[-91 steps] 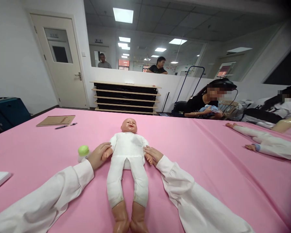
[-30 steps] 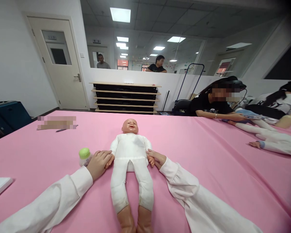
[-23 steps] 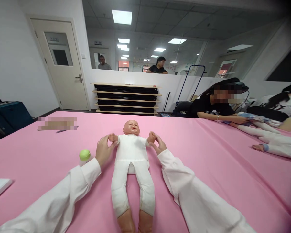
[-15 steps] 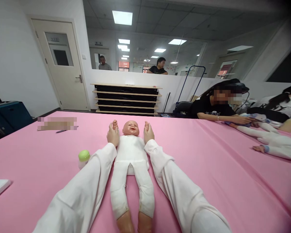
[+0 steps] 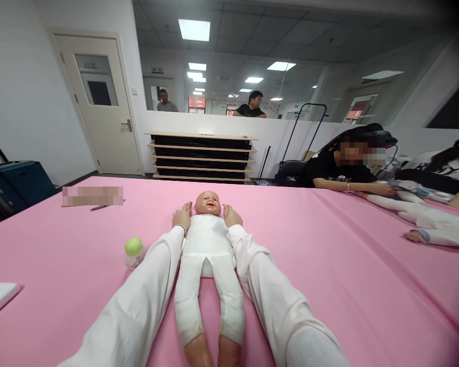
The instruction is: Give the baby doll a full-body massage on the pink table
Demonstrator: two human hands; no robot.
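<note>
A baby doll (image 5: 206,237) in a white cloth suit lies on its back on a pink-covered table (image 5: 309,255), straight ahead of the wearer, its smiling head (image 5: 207,203) at the far end and its bare feet, partly cut off, pointing toward the camera. The person's two hands are apart, one on each side of the doll's head: the left hand (image 5: 181,217) at the picture's left, with a beaded bracelet at the wrist, and the right hand (image 5: 233,216) opposite. Both are up by the doll's arms, which are mostly hidden; whether the fingers are closed around them cannot be told. White sleeves run down along the doll's sides. Just beside the left sleeve stands a small jar (image 5: 133,253) with a green lid. A white flat box (image 5: 0,295) lies at the left edge; farther back are a pen (image 5: 99,207) and a blurred-out flat brown item (image 5: 94,195). At right, a co-worker in black (image 5: 334,175) leans over another doll (image 5: 438,220). Behind are black shelves (image 5: 202,159) and a closed door (image 5: 99,122).
</note>
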